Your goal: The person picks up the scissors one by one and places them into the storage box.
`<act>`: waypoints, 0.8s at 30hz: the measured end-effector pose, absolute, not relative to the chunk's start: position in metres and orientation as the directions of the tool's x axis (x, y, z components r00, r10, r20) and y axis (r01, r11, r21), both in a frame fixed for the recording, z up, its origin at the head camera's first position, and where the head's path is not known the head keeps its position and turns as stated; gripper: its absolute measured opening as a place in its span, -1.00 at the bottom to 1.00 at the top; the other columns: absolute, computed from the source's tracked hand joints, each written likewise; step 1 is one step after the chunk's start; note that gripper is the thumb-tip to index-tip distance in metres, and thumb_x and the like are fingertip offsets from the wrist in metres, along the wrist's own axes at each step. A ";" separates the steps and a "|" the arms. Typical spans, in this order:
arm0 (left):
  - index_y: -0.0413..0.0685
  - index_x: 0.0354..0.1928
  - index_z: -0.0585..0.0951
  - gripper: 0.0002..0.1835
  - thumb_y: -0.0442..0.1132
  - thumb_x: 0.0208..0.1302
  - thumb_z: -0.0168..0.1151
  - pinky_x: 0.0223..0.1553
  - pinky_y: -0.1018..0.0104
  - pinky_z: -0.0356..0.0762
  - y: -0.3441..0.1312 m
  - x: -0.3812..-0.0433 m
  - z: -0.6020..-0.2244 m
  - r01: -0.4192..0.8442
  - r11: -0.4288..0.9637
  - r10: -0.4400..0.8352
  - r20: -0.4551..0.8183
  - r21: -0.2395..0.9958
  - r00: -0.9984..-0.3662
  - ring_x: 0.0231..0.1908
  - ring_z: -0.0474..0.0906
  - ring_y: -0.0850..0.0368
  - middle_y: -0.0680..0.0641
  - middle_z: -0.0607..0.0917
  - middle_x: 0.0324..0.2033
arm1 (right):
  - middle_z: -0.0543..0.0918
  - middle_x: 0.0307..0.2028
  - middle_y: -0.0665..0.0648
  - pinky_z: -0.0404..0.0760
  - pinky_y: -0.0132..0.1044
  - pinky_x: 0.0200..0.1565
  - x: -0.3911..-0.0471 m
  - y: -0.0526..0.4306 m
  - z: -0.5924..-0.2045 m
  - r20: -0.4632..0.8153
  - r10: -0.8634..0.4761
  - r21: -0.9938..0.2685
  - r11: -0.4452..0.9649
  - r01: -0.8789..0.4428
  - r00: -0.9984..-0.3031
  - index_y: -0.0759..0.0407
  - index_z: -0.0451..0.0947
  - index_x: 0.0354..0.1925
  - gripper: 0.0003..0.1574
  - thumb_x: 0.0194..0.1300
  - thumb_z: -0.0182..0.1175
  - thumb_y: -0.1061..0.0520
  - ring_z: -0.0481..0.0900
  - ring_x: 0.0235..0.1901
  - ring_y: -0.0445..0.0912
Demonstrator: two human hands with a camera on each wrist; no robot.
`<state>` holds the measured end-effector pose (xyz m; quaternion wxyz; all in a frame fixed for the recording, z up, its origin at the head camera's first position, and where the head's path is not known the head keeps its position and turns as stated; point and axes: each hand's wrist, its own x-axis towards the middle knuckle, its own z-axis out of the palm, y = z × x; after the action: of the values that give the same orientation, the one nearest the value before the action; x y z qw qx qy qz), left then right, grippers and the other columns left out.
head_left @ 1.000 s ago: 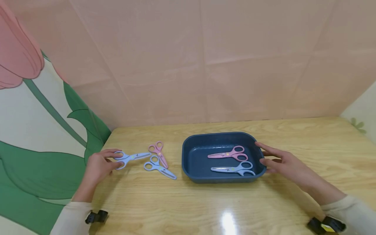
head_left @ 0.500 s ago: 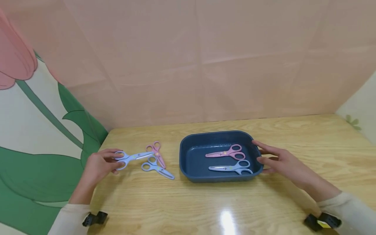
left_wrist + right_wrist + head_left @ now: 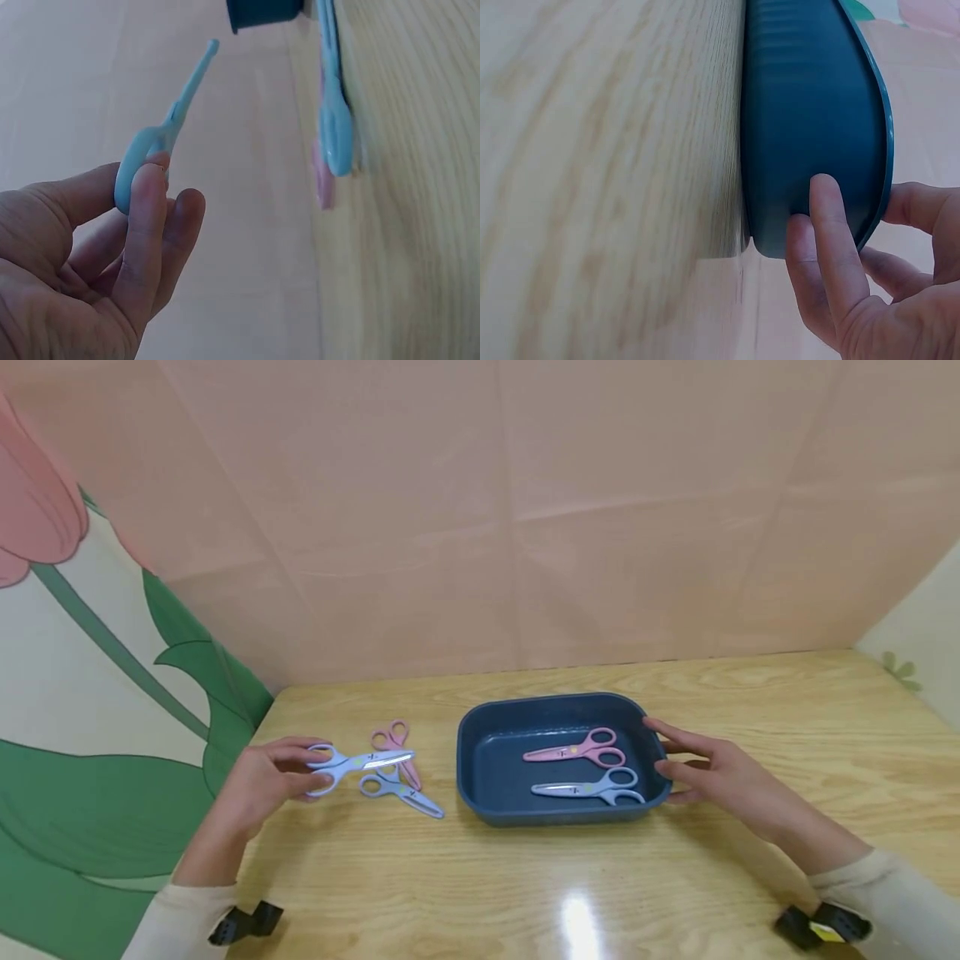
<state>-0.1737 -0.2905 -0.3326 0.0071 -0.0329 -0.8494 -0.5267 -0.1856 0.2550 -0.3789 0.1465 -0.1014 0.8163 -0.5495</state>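
A: What is held in the left hand (image 3: 262, 779)?
B: Blue scissors (image 3: 358, 763), pinched by the loops between thumb and fingers. Pale blue is seen from loops to rounded tip, with a bright strip along the blades and a yellowish dot at the pivot.
A: Can any writing be read?
B: Small dark marks are borne beside the pivot, too small to be made out.
A: And where are they held?
B: Off the counter (image 3: 420, 872), left of the tray (image 3: 498, 770), blades pointed toward it. Below, a pink pair (image 3: 410, 774) and a second blue pair (image 3: 412, 795) are partly hidden.
A: How is the right hand (image 3: 708, 771) posed?
B: With fingers spread and nearly straight, laid against the tray's right end. Inside, pink scissors (image 3: 573, 752) and light-blue scissors (image 3: 592, 789) are set side by side.
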 end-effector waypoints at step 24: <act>-0.36 -0.12 0.73 -0.70 -0.47 0.05 0.46 -0.39 0.21 0.76 -0.236 -0.184 -0.320 0.109 0.511 0.094 0.071 0.852 -0.993 -0.25 0.69 0.24 -0.28 0.60 0.18 | 0.20 0.38 0.56 0.77 -0.16 -0.14 -0.184 0.254 -0.378 -0.130 -0.317 -0.921 0.390 -0.004 -0.940 -0.01 0.01 0.57 -0.14 0.46 0.14 0.01 0.66 0.07 0.03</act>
<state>-0.1844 -0.2355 -0.3196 0.0079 -0.0583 -0.8693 -0.4908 -0.1844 0.2535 -0.3779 0.1437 -0.0976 0.8213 -0.5434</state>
